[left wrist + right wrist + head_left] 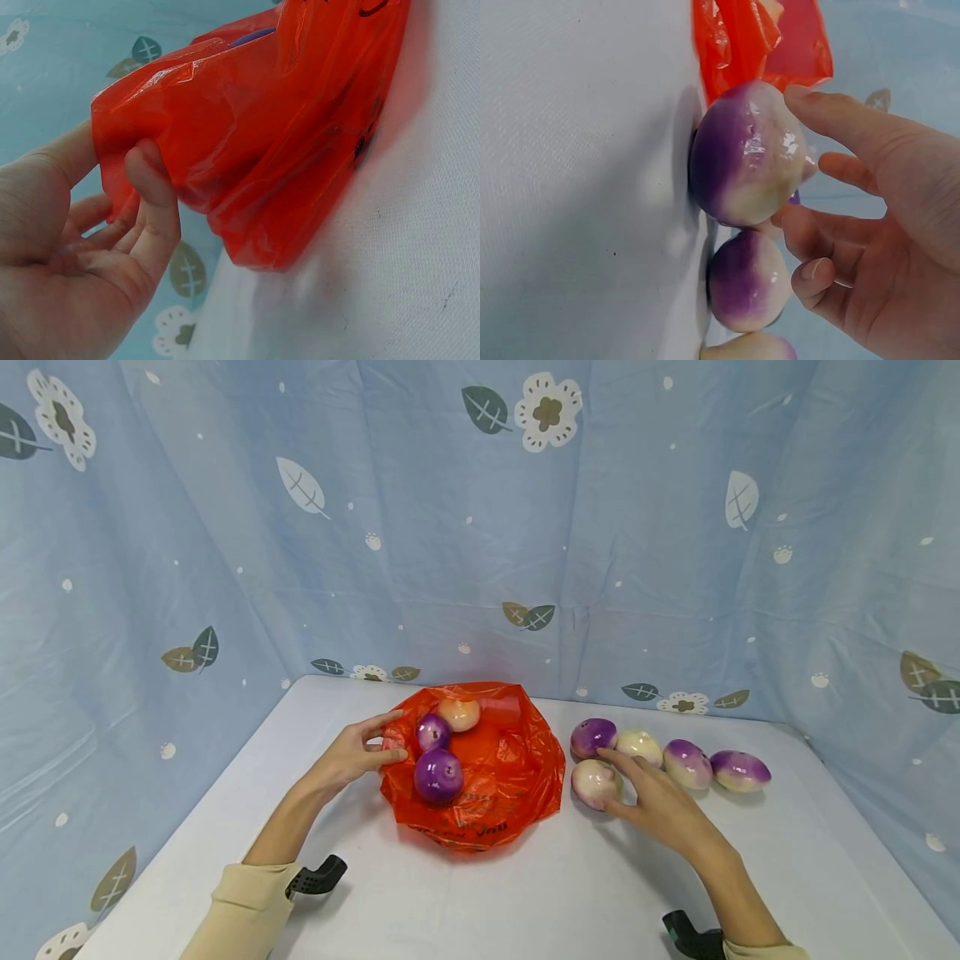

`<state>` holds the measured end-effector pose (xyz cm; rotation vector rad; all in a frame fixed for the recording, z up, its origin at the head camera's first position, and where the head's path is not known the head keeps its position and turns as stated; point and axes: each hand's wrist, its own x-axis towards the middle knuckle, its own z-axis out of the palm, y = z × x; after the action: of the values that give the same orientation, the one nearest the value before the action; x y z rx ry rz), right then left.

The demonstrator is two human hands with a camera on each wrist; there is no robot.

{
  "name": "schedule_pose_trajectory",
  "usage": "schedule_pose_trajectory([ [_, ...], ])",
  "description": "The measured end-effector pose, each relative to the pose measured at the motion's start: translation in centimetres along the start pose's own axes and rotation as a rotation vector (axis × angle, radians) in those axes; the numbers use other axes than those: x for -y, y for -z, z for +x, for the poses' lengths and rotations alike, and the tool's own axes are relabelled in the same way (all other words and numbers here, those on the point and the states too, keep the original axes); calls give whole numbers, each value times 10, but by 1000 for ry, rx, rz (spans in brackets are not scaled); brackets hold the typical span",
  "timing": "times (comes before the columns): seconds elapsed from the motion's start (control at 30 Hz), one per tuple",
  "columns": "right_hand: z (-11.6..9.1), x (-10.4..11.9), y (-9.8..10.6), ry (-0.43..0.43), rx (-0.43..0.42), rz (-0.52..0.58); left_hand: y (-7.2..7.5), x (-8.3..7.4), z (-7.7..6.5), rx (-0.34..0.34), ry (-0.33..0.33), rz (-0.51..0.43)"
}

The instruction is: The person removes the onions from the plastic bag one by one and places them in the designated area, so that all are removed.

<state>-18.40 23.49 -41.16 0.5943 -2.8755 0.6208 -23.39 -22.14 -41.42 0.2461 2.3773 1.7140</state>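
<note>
A red plastic bag (510, 777) stands with its mouth wide, holding two purple turnips, one larger (438, 776) and one smaller (433, 732), and a peach-coloured round one (459, 715). At the bag's left rim, my left hand (352, 756) pinches the plastic between thumb and fingers. To the right of the bag, my right hand (660, 797) grips a glossy white-and-purple turnip (750, 154), thumb on one side and fingers on the other. That turnip sits low on the white table.
Behind and beside the right hand lie more turnips: a purple one (592, 737), a cream one (638, 747) and two purple-and-white ones (687, 763), (740, 771). A blue patterned curtain (450, 527) hangs along the back edge of the white table (480, 902).
</note>
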Motion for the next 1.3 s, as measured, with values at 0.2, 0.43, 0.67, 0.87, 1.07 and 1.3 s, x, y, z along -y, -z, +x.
schedule_pose_trajectory([
  [0.2, 0, 2, 1, 3, -4, 14, 0, 0, -1, 6, -11, -2],
  [0.43, 0, 7, 3, 19, -21, 20, 0, -1, -2, 15, -16, -19],
  [0.67, 0, 14, 3, 25, -22, 7, -1, -1, -2, 19, -18, -20],
  [0.87, 0, 20, 1, 18, -23, 24, 0, -2, -1, 10, -13, -1],
  [1.07, 2, 27, -3, 28, -25, 67, 0, 0, 0, 9, -9, 5],
  [1.3, 3, 34, -10, 125, -58, 57, 1, 0, -1, 16, -6, -12],
])
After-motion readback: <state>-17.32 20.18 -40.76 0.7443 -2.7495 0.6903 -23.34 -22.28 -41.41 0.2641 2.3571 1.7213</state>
